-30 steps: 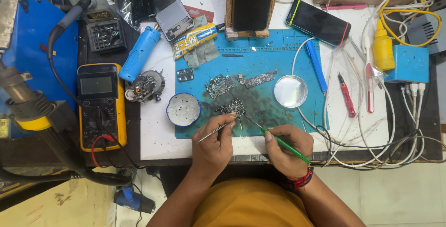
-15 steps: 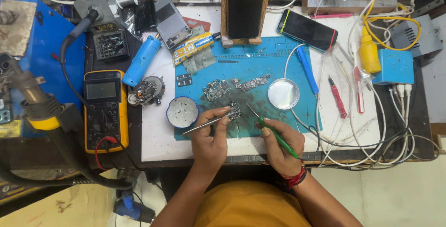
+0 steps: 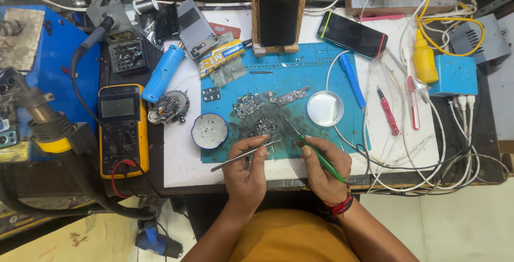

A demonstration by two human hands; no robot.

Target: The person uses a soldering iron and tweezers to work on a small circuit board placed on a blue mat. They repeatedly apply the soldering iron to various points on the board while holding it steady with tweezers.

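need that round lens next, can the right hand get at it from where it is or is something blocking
Probably yes. The round lens lies flat on the blue mat just beyond the right hand, nothing between them, but that hand already holds a green tool.

The tweezers (image 3: pixel 243 154) in the left hand (image 3: pixel 247 166) look like bare shiny metal, and the tool (image 3: pixel 320 157) in the right hand (image 3: pixel 322 168) has a glossy green plastic handle. The blue mat (image 3: pixel 321 64) is matt and rubbery, grimy mid-way. The phone (image 3: pixel 352 35) near the table's far edge has glossy black glass.
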